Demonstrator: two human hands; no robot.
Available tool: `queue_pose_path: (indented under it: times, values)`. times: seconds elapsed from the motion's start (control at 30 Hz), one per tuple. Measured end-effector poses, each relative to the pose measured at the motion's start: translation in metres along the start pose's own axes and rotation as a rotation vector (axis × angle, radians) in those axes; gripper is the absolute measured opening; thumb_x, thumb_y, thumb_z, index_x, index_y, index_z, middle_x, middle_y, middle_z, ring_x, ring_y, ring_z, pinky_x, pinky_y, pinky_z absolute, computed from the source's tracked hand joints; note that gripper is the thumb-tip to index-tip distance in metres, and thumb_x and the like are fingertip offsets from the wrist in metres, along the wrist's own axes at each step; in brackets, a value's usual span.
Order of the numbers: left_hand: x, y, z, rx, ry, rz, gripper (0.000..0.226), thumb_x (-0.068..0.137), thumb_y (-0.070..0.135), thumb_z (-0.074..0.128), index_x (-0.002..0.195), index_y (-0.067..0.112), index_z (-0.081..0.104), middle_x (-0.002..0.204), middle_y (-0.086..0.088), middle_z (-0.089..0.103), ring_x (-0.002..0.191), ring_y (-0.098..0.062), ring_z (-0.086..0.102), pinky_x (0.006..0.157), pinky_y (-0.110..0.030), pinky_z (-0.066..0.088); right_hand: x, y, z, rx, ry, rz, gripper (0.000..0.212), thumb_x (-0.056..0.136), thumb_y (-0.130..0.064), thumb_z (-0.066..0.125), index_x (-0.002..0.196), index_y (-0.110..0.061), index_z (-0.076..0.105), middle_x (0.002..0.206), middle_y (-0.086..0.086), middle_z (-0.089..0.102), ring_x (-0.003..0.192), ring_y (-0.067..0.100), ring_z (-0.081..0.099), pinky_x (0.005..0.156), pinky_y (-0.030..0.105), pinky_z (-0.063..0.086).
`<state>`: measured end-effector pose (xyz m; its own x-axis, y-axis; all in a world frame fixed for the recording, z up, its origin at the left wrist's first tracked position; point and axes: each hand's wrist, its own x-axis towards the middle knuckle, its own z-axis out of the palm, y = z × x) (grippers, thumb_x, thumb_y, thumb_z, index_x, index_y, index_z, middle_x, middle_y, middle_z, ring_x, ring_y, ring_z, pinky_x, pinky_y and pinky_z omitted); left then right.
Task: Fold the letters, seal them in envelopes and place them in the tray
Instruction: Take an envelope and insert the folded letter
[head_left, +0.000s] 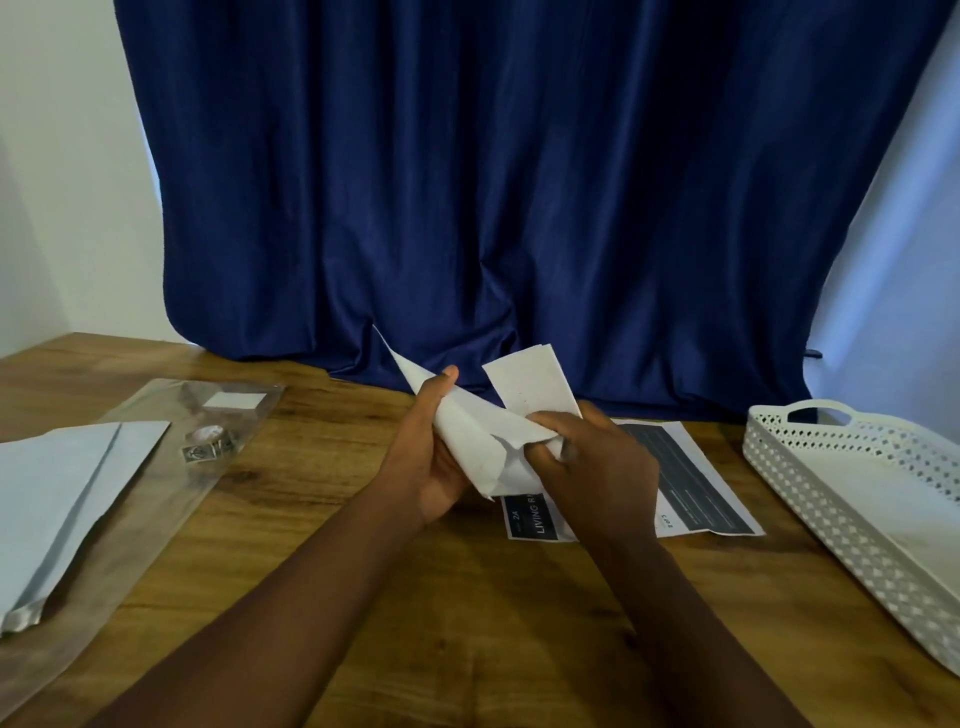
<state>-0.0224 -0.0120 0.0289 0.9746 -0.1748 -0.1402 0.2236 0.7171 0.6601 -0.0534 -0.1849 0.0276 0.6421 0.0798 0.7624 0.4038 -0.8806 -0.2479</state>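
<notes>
My left hand (426, 467) grips a white envelope (467, 431), held up above the wooden table with its flap pointing up and away. A folded white letter (535, 387) sticks out of the envelope's mouth, and my right hand (592, 462) pinches its lower end there. Under my right hand, printed letters (691, 483) with dark blocks lie flat on the table. At the right edge stands a white perforated tray (841, 499); nothing shows inside it.
A stack of white envelopes (62, 499) lies at the left on a clear plastic sleeve (171, 467). A dark blue curtain (519, 182) hangs behind the table's far edge. Bare wooden tabletop (467, 613) lies between my forearms.
</notes>
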Motion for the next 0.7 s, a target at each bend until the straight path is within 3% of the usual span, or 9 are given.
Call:
queue_pose_path:
  times: [0.13,0.2,0.3,0.37,0.43,0.5,0.53,0.6,0.7]
  values:
    - [0.005,0.025,-0.007,-0.124,0.125,0.143,0.06,0.074,0.038,0.089,0.121,0.013,0.061,0.097,-0.015,0.079,0.092,-0.031,0.078,0.073,-0.05,0.063,0.003,0.002,-0.001,0.147,0.011,0.103,0.047,0.089,-0.062,0.058,0.121,-0.03,0.071,0.117,-0.008,0.07,0.094,0.006,0.064,0.077,0.027,0.053]
    - [0.006,0.042,-0.015,-0.166,0.192,0.237,0.06,0.073,0.036,0.091,0.12,0.014,0.06,0.095,-0.014,0.08,0.088,-0.03,0.078,0.074,-0.051,0.063,0.005,0.007,-0.003,0.216,0.023,0.093,0.034,0.097,-0.046,0.059,0.124,-0.028,0.069,0.122,-0.005,0.07,0.098,0.002,0.059,0.085,0.031,0.055]
    - [0.006,0.06,-0.029,-0.21,0.263,0.338,0.066,0.073,0.04,0.091,0.124,0.017,0.056,0.116,-0.014,0.075,0.096,-0.03,0.077,0.079,-0.055,0.062,0.008,0.012,-0.005,0.226,-0.015,0.003,0.03,0.102,-0.027,0.056,0.132,-0.029,0.06,0.127,-0.003,0.067,0.104,-0.001,0.055,0.092,0.035,0.056]
    - [0.005,0.066,-0.033,-0.241,0.306,0.369,0.071,0.071,0.042,0.092,0.126,0.019,0.052,0.123,-0.013,0.07,0.104,-0.031,0.074,0.082,-0.059,0.061,0.007,0.009,-0.004,0.233,-0.077,-0.058,0.045,0.101,-0.029,0.058,0.143,-0.038,0.043,0.124,-0.006,0.066,0.094,-0.002,0.06,0.082,0.028,0.058]
    - [0.005,0.068,-0.034,-0.257,0.333,0.381,0.074,0.07,0.042,0.093,0.126,0.019,0.051,0.124,-0.013,0.068,0.106,-0.033,0.072,0.083,-0.061,0.061,0.005,0.003,-0.002,0.22,-0.106,-0.063,0.074,0.098,-0.034,0.063,0.152,-0.05,0.016,0.106,-0.01,0.065,0.073,0.002,0.064,0.065,0.02,0.056]
    - [0.004,0.065,-0.032,-0.258,0.322,0.371,0.075,0.069,0.042,0.093,0.127,0.019,0.051,0.125,-0.014,0.068,0.107,-0.034,0.071,0.083,-0.062,0.06,0.004,-0.002,0.001,0.24,-0.111,-0.026,0.095,0.095,-0.038,0.065,0.153,-0.055,-0.008,0.095,-0.008,0.069,0.066,0.007,0.067,0.06,0.022,0.057]
    - [0.004,0.064,-0.031,-0.257,0.311,0.368,0.075,0.068,0.042,0.093,0.126,0.019,0.051,0.125,-0.014,0.068,0.108,-0.034,0.071,0.083,-0.063,0.06,0.003,-0.004,0.002,0.243,-0.11,-0.011,0.097,0.095,-0.04,0.066,0.153,-0.054,-0.01,0.094,-0.007,0.071,0.067,0.008,0.068,0.061,0.024,0.058]
    - [0.004,0.063,-0.028,-0.261,0.295,0.375,0.071,0.069,0.042,0.093,0.123,0.019,0.053,0.125,-0.015,0.068,0.108,-0.035,0.071,0.084,-0.064,0.06,0.002,-0.003,0.004,0.18,-0.136,-0.012,0.081,0.094,-0.046,0.063,0.155,-0.046,0.009,0.106,-0.007,0.072,0.077,0.009,0.07,0.067,0.022,0.054]
    - [0.001,0.067,-0.026,-0.262,0.295,0.397,0.068,0.069,0.045,0.092,0.12,0.02,0.054,0.123,-0.014,0.068,0.105,-0.033,0.073,0.083,-0.062,0.06,0.001,0.0,0.007,0.01,-0.268,-0.013,0.054,0.096,-0.056,0.052,0.142,-0.029,0.048,0.121,-0.001,0.072,0.092,0.015,0.071,0.072,0.021,0.044]
